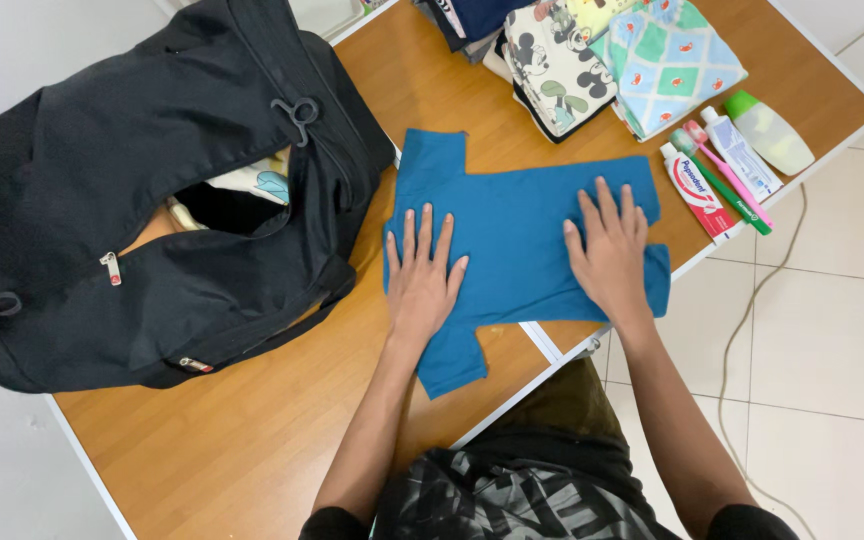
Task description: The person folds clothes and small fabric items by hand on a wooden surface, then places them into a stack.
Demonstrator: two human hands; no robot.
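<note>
A small blue T-shirt [512,225] lies spread flat on the wooden table [252,440], sleeves pointing to the far and near sides. My left hand [422,280] presses flat on its left part with fingers spread. Flat on the shirt's right part rests my right hand [610,250], also with fingers apart. Neither hand grips the cloth.
A large open black bag [132,200] fills the table's left side, with light clothes inside. Folded patterned clothes [602,60] are stacked at the far edge. A toothpaste tube [697,190], toothbrushes [722,175] and small bottles [767,130] lie at the right edge. A cable [752,310] runs over the tiled floor.
</note>
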